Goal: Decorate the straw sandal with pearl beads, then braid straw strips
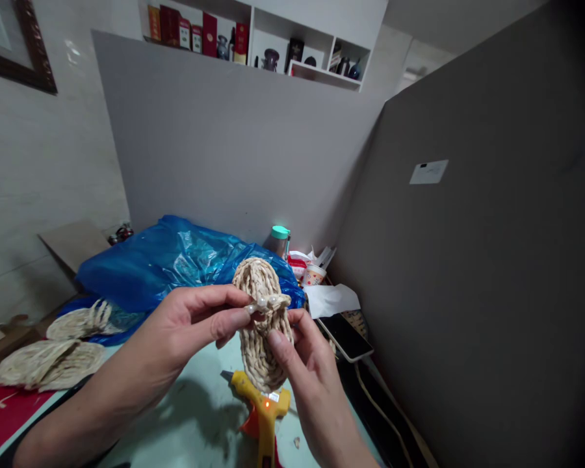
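Note:
A small woven straw slipper [260, 364] is held upright over the table, its sole a coil of braided straw. My right hand [314, 364] grips its right edge, thumb on the face and fingers behind. Across the slipper's middle runs a short row of white pearl beads [262, 304]. My left hand [190, 325] pinches the left end of this row between thumb and forefinger. Just below the slipper, a yellow glue gun [268, 419] lies on the table with a small orange light glowing.
More straw slippers [49, 364] lie at the left beside a big blue plastic bag [175, 260]. At the right are a phone [346, 338], white paper [334, 300] and a paper cup [314, 275]. A bottle with a green lid [279, 232] stands behind. Grey partitions [244, 149] enclose the table.

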The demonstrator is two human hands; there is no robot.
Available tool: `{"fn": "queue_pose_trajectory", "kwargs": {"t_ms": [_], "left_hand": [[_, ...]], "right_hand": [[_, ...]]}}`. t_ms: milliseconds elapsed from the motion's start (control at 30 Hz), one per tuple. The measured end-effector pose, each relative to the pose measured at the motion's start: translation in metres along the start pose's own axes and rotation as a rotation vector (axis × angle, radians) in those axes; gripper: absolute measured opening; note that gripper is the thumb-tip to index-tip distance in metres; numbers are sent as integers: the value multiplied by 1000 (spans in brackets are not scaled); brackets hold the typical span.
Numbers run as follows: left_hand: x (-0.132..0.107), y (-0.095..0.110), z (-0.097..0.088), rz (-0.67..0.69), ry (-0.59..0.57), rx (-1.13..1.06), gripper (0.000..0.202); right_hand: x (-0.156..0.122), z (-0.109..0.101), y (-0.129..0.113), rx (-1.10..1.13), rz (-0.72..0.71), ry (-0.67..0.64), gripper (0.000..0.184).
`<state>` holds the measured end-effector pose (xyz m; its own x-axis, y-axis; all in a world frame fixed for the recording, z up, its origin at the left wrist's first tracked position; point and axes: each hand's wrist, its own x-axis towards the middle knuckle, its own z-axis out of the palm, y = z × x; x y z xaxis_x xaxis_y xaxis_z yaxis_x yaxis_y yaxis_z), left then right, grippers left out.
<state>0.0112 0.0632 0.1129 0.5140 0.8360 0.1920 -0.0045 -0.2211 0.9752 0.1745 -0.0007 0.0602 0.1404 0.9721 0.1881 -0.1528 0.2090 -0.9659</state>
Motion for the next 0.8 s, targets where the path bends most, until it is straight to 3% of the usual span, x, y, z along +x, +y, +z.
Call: {"fn": "queue_pose_trajectory", "kwargs": {"t_ms": [233, 800], "left_hand": [[2, 2, 2, -2, -2, 70, 21], [-2, 2, 5, 49, -47, -7, 13]], "right_hand": [[-1, -1, -4, -70, -22, 4, 23], [-3, -1, -1, -61, -81, -32, 21]]}}
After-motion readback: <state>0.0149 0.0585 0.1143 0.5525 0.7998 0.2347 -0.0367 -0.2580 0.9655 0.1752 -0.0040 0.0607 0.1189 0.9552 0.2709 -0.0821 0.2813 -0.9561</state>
